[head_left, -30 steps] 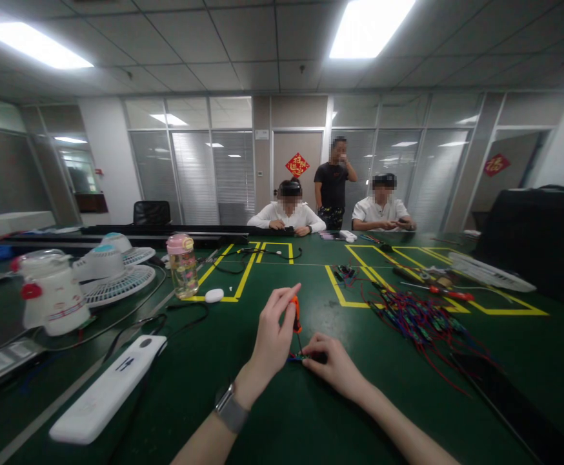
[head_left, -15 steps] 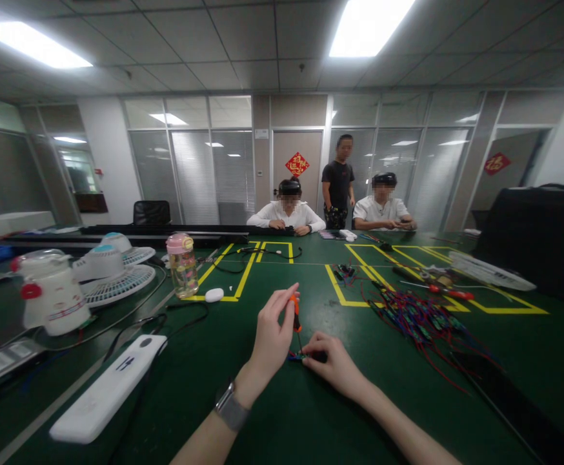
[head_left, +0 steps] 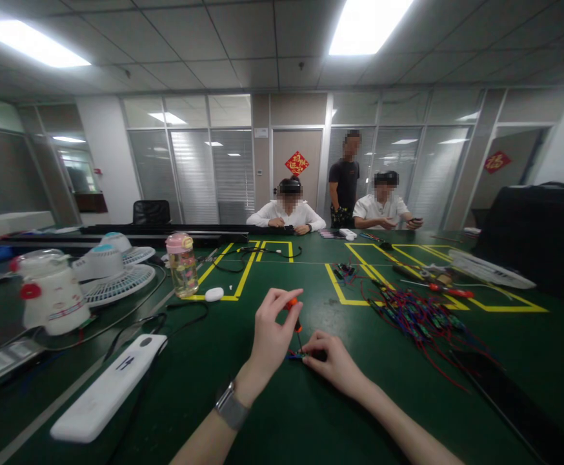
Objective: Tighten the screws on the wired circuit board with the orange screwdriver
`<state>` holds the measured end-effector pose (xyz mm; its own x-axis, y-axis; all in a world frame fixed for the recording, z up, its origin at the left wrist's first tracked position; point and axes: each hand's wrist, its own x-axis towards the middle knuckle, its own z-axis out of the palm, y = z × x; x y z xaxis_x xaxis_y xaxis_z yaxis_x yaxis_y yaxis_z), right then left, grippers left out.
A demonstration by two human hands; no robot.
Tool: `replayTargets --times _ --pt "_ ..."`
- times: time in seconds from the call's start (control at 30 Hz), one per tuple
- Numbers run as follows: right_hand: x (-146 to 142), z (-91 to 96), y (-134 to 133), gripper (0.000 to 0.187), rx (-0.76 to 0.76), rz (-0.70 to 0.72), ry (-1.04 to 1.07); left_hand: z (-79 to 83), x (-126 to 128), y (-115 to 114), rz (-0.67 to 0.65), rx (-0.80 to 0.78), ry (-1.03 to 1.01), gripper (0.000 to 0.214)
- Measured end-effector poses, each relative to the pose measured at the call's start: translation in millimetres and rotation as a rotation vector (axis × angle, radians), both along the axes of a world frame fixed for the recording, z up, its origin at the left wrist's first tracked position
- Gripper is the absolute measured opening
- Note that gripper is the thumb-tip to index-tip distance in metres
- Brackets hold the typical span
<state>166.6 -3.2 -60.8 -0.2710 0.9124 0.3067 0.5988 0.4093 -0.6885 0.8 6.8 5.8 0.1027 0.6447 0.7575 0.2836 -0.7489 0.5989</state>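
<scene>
My left hand (head_left: 275,326) is closed around the handle of an orange-and-black screwdriver (head_left: 298,327), its thumb and fingers at the upper part of the handle. The screwdriver stands nearly upright, its thin shaft pointing down at a small circuit board (head_left: 295,356) on the green table. My right hand (head_left: 333,360) pinches the right side of this board and steadies it at the tabletop. The fingers partly cover the board, and the exact spot where the tip meets it is too small to make out.
To the right lies a heap of wired circuit boards (head_left: 422,316), with a red-handled screwdriver (head_left: 456,294) behind it. A white power strip (head_left: 110,387), fans (head_left: 122,284) and a pink-lidded bottle (head_left: 182,268) stand left. Two people sit across the table; another stands behind.
My left fingers have shifted on the screwdriver handle, from stretched upward to bent over its top. My right hand stays on the board. Across the table, the right seated person's hands have moved apart.
</scene>
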Motion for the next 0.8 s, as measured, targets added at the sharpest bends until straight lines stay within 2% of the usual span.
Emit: replayTargets --times 0.2,0.4,0.57,0.8 --pt "0.0 2.2 -1.6 0.019 0.003 0.011 0.002 0.8 -0.2 -0.4 -0.069 -0.031 -0.005 0.034" --pt "0.1 1.0 -1.2 0.018 0.003 -0.004 -0.008 1.4 0.8 -2.0 -0.021 -0.015 -0.005 0.024" --pt "0.8 -0.1 -0.5 0.017 0.009 0.009 -0.003 2.9 0.2 -2.6 -0.094 -0.035 0.011 0.034" --pt "1.6 -1.3 0.1 0.017 0.013 0.003 -0.016 2.4 0.7 -3.2 -0.007 -0.017 0.004 0.018"
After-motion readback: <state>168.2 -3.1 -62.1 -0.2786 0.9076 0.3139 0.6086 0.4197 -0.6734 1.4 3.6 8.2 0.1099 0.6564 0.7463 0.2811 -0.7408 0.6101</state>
